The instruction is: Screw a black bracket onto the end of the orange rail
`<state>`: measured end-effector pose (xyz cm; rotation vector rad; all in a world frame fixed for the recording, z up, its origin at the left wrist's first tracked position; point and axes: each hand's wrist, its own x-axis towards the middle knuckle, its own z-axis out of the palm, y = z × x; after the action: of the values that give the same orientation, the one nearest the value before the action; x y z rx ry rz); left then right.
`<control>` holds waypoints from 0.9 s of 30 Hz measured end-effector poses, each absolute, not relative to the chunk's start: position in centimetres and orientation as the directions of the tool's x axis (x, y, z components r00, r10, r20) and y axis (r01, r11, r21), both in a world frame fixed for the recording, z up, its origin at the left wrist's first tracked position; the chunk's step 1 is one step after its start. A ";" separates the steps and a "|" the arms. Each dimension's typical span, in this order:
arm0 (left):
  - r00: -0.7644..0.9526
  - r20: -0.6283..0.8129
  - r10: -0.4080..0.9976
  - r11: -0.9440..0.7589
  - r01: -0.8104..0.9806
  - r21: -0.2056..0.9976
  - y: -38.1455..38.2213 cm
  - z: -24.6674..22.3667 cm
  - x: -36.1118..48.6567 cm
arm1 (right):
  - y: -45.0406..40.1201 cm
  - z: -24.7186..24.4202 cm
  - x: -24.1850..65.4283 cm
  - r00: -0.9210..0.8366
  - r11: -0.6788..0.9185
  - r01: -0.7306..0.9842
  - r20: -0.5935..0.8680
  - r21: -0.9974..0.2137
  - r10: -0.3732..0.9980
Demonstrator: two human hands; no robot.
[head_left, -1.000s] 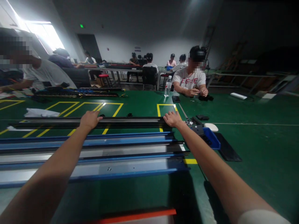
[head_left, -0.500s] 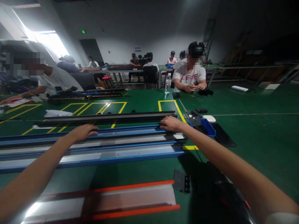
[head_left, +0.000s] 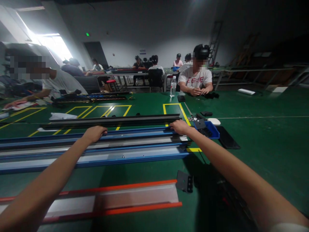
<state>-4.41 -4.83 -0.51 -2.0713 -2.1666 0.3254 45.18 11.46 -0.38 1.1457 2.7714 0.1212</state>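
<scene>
Two long blue-edged channel rails lie side by side on the green table. My left hand (head_left: 96, 133) is closed over the far edge of the farther blue rail (head_left: 135, 132), fingertips curled down over it. My right hand (head_left: 180, 126) grips that same rail close to its right end, its fingers partly hidden behind the edge. The nearer blue rail (head_left: 103, 158) lies just in front, with small holes in its pale face. Beyond my hands rests a black rail (head_left: 116, 120).
An orange-edged channel (head_left: 137, 196) lies nearest me, a dark bracket plate (head_left: 184, 181) at its end. To the right are a blue tray (head_left: 213, 130) of dark parts and a black flat panel (head_left: 228, 138). A bottle (head_left: 173, 87) stands before a seated co-worker (head_left: 195, 77).
My left hand has shifted a little to the right along the rail and looks more tightly closed. My right hand stays near the rail's right end. The view has shifted slightly.
</scene>
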 end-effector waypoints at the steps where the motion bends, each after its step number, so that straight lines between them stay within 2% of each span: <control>1: -0.052 -0.055 0.997 0.036 0.968 -0.248 -4.8 -0.5 -4.0 | 11.4 -0.4 45.4 -0.694 0.701 0.701 -0.098 0.131 0.713; 8: -0.066 -0.036 0.997 0.053 0.957 -0.285 -4.7 -0.2 -2.5 | 11.1 -0.5 45.2 -0.683 0.683 0.719 -0.054 0.128 0.729; 18: -0.037 -0.009 0.999 0.032 0.952 -0.306 -3.3 -0.7 -1.2 | 11.2 -2.7 44.3 -0.703 0.703 0.711 0.044 0.019 0.710; 27: -0.043 0.016 0.999 0.046 0.957 -0.287 -2.1 -1.0 -1.5 | 11.4 -2.9 45.0 -0.761 0.765 0.643 0.094 -0.013 0.642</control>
<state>-1.54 -2.08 -0.99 -2.0140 -2.1075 0.2923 44.99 11.39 -2.89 1.1086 3.0384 0.0327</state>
